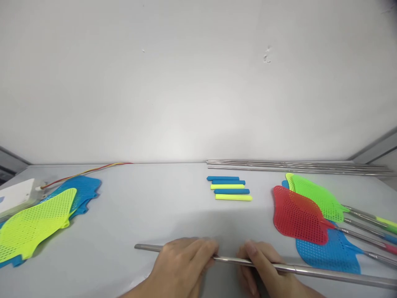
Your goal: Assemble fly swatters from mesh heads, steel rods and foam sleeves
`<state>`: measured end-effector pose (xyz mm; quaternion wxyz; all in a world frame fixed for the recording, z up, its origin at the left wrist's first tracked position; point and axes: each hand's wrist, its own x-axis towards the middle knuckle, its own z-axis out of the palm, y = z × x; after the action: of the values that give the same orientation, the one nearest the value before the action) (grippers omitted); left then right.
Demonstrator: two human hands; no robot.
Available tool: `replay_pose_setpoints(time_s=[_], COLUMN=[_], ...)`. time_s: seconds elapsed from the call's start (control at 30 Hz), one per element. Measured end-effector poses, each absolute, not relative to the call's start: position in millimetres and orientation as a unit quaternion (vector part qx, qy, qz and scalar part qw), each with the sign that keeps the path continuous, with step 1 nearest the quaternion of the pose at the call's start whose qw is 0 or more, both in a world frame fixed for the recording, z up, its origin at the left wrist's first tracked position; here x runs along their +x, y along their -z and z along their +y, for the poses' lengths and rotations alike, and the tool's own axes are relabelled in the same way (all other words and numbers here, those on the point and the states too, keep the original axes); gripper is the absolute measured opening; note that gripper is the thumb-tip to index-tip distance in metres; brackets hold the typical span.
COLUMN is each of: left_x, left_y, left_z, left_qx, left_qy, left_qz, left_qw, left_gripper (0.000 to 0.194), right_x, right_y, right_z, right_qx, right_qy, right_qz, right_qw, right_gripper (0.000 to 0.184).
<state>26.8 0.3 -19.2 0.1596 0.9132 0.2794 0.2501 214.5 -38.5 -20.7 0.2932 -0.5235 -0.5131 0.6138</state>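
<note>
Across the near edge of the table lies a telescopic metal rod (328, 272), its thin flattened tip pointing left and its thicker sections running out of view at right. My left hand (187, 263) is closed around the rod's thin part, just behind the tip. Further right, my right hand (268, 267) grips the same rod, thumb on top and fingers curled beneath. Beyond my hands rests a short stack of blue and yellow plastic handle sleeves (231, 187). Close to my right hand are assembled fly swatters, with a red swatter (299, 215) over a blue one (333, 252).
Several thin metal rods (279, 167) lie along the wall at the back right. A green fly swatter (322, 196) is at right. To the left, loose yellow swatter heads (40, 219) and blue heads (77, 186) sit beside a white box (18, 196) with coloured wires (89, 170).
</note>
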Motion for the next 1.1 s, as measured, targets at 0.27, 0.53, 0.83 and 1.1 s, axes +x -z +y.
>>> replay_pose_setpoints(time_s=[0.27,0.53,0.83,1.1], left_x=[29,28,29,28], left_y=[17,14,11,8], left_z=[0,-1,-1,-1], left_qx=[0.907,0.907,0.899,0.899], left_qy=[-0.248,-0.201,-0.222,-0.244], left_qz=[0.305,0.319,0.313,0.315], left_qw=[0.148,0.184,0.212,0.180], left_gripper=[0.012,0.017,0.020,0.022], right_x=[210,208,208,206], right_y=[33,35,35,30], right_z=[-35,-35,-35,-35], right_qx=[-0.458,-0.436,-0.440,-0.443], right_qy=[-0.655,-0.682,-0.678,-0.680], right_qz=[-0.451,-0.397,-0.400,-0.399], right_qw=[0.396,0.432,0.432,0.426], right_gripper=[0.051,0.049,0.049,0.050])
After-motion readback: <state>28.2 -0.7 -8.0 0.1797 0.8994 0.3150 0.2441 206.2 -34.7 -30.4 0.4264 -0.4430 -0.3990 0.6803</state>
